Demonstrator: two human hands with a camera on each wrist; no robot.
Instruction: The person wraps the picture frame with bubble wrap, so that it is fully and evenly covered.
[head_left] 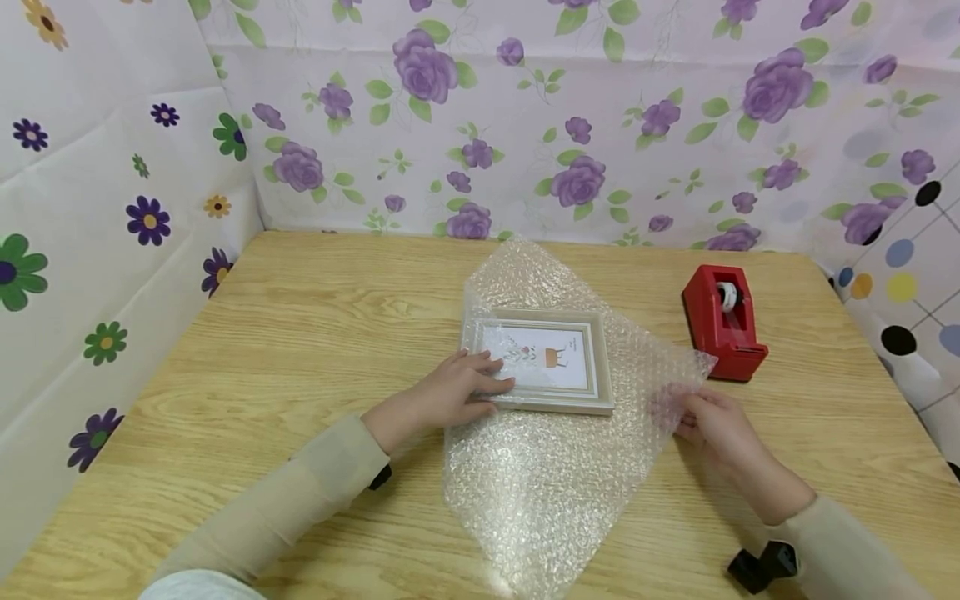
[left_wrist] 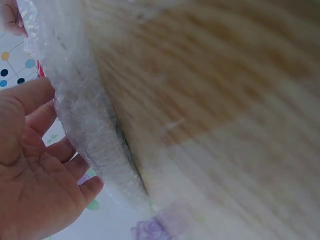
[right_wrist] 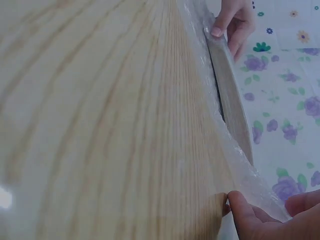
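A cream picture frame [head_left: 604,367] with a printed picture behind its front lies face up on a sheet of bubble wrap [head_left: 540,483]. One flap of the wrap is folded over the frame's left side. My left hand [head_left: 457,387] rests on that flap at the lower left, fingers spread; the left wrist view shows the same hand [left_wrist: 40,185] along the wrapped edge. Between thumb and fingers, my right hand [head_left: 716,429] pinches the right corner of the bubble wrap, which is lifted a little off the table. The right wrist view shows this right hand [right_wrist: 275,222] too.
A red tape dispenser [head_left: 705,325] with a roll of tape stands just beyond the right hand. The wooden table [head_left: 300,333] ends at flower-patterned cloth [head_left: 480,108] behind and at the left, with dotted cloth [head_left: 907,325] at the right.
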